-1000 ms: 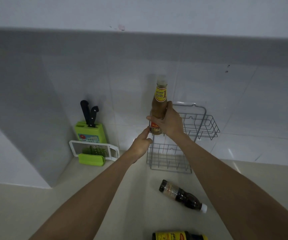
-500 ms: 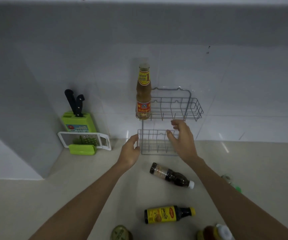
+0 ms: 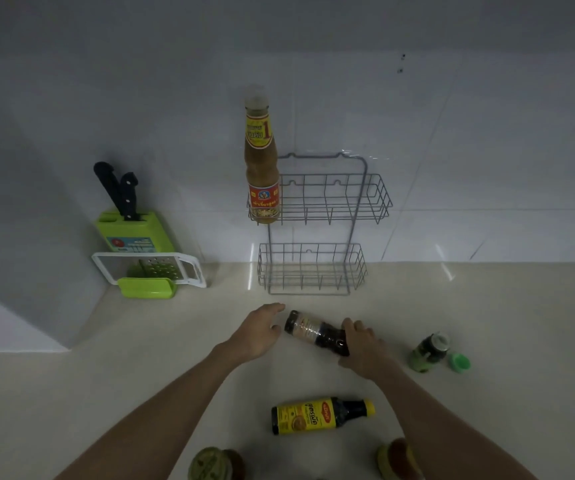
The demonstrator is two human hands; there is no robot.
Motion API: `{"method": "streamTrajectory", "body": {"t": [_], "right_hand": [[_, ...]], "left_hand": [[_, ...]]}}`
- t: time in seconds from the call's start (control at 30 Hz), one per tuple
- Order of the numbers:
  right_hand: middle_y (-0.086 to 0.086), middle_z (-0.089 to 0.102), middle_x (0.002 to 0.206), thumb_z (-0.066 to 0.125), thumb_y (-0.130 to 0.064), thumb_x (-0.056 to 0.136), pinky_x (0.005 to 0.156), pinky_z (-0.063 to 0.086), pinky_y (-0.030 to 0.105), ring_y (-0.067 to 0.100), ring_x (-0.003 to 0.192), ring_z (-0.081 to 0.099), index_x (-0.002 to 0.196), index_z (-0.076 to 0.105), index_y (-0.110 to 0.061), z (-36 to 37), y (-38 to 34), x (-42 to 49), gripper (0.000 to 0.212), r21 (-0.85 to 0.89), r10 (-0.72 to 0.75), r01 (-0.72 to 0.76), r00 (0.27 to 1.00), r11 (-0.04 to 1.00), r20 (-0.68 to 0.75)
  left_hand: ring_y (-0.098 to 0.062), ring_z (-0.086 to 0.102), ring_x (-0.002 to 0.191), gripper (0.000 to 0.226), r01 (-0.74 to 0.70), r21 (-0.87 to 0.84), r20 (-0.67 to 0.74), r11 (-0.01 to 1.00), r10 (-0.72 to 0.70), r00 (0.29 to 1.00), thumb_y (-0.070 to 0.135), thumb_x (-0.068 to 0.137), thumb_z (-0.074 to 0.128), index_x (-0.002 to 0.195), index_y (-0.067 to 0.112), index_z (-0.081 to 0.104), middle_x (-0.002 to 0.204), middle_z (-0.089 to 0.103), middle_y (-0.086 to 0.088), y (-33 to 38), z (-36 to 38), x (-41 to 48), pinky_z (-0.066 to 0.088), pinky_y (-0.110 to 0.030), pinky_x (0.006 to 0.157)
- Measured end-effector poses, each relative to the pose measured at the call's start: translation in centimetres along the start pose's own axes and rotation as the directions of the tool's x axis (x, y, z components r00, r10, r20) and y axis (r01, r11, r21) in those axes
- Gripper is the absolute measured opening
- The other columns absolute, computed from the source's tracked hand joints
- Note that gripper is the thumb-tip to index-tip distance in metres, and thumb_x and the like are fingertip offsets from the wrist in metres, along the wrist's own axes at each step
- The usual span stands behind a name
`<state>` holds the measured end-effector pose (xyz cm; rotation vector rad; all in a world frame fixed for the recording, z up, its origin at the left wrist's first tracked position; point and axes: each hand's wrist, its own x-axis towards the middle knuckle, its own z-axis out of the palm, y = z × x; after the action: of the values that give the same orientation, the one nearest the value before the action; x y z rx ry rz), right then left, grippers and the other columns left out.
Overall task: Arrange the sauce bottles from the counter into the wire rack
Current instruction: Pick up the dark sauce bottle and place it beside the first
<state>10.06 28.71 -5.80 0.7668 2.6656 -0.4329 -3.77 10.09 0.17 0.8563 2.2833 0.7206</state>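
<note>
A grey two-tier wire rack [image 3: 313, 268] stands on the counter against the tiled wall. A tall amber sauce bottle [image 3: 261, 168] is upright in the left end of its upper basket. A dark sauce bottle [image 3: 313, 332] lies on the counter in front of the rack. My right hand [image 3: 362, 344] is closed over its neck end. My left hand [image 3: 260, 330] hovers open beside its base, with fingers spread. A yellow-labelled dark bottle [image 3: 313, 415] lies nearer me.
A small green jar [image 3: 429, 351] and a loose green cap [image 3: 459, 362] sit to the right. Two more containers [image 3: 215, 464] [image 3: 396, 459] show at the bottom edge. A green knife block [image 3: 133, 230] and a grater [image 3: 151, 271] stand at the left corner.
My right hand let go of the amber bottle in the upper basket. Both hands came down to the counter, and the right one closed on the dark bottle.
</note>
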Motion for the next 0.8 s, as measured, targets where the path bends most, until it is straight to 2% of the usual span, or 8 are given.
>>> {"method": "streamTrajectory", "body": {"t": [0.27, 0.33, 0.4, 0.53, 0.63, 0.8], "right_hand": [[0.005, 0.049, 0.124, 0.065, -0.036, 0.083, 0.088, 0.041, 0.040, 0.028, 0.108, 0.055, 0.126, 0.038, -0.018, 0.5, 1.1, 0.6, 0.054, -0.055, -0.092, 0.088, 0.994, 0.995, -0.067], [0.003, 0.053, 0.120, 0.064, -0.040, 0.080, 0.088, 0.039, 0.039, 0.027, 0.108, 0.056, 0.123, 0.045, -0.020, -0.1, 1.3, 0.5, 0.051, 0.002, -0.095, 0.096, 0.991, 0.995, -0.095], [-0.001, 0.060, 0.112, 0.065, -0.044, 0.076, 0.086, 0.040, 0.037, 0.024, 0.103, 0.059, 0.118, 0.054, -0.024, -0.8, 1.2, 0.1, 0.048, 0.101, -0.079, 0.099, 0.979, 0.990, -0.189], [-0.004, 0.069, 0.098, 0.075, -0.038, 0.069, 0.076, 0.049, 0.029, 0.018, 0.090, 0.064, 0.108, 0.063, -0.025, -2.8, -0.4, -0.8, 0.043, 0.420, 0.033, 0.147, 0.920, 0.896, -0.391], [-0.002, 0.065, 0.094, 0.080, -0.031, 0.068, 0.074, 0.047, 0.026, 0.016, 0.086, 0.062, 0.100, 0.068, -0.020, -4.3, -2.6, -1.1, 0.036, 0.486, 0.069, 0.222, 0.857, 0.845, -0.511], [0.005, 0.059, 0.078, 0.082, -0.031, 0.068, 0.060, 0.038, 0.027, 0.022, 0.071, 0.056, 0.078, 0.064, -0.012, -7.1, -3.7, -1.7, 0.028, 0.492, 0.098, 0.241, 0.818, 0.836, -0.567]], "left_hand": [[-0.018, 0.034, 0.141, 0.050, 0.043, -0.007, -0.007, 0.999, -0.043, 0.999, 0.007, 0.095, 0.044, 0.145, 0.010, 0.036, 0.153, 0.036, -0.006, 0.1, 0.2, 0.4, 0.020, -0.017, 0.111], [-0.018, 0.033, 0.141, 0.050, 0.052, -0.021, -0.012, 0.998, -0.052, 0.999, 0.007, 0.096, 0.043, 0.146, 0.011, 0.035, 0.153, 0.036, -0.006, 0.1, 0.2, 0.3, 0.020, -0.017, 0.111], [-0.018, 0.033, 0.141, 0.050, 0.058, -0.037, -0.023, 0.998, -0.059, 0.998, 0.007, 0.096, 0.043, 0.145, 0.011, 0.035, 0.153, 0.036, -0.006, 0.1, 0.2, 0.2, 0.018, -0.014, 0.107], [-0.017, 0.034, 0.141, 0.050, 0.068, -0.096, -0.070, 0.993, -0.075, 0.995, 0.006, 0.095, 0.044, 0.145, 0.011, 0.037, 0.152, 0.037, -0.005, 0.3, 0.1, -0.1, 0.017, -0.011, 0.103], [-0.017, 0.034, 0.141, 0.050, 0.060, -0.137, -0.101, 0.989, -0.074, 0.992, 0.005, 0.095, 0.045, 0.144, 0.011, 0.038, 0.152, 0.038, -0.005, 0.7, -0.4, -0.3, 0.018, -0.012, 0.104], [-0.019, 0.034, 0.141, 0.053, -0.004, -0.205, -0.221, 0.979, -0.043, 0.974, 0.001, 0.093, 0.045, 0.145, 0.010, 0.037, 0.152, 0.038, -0.005, 2.0, -2.6, -1.1, 0.020, -0.015, 0.109]]}}
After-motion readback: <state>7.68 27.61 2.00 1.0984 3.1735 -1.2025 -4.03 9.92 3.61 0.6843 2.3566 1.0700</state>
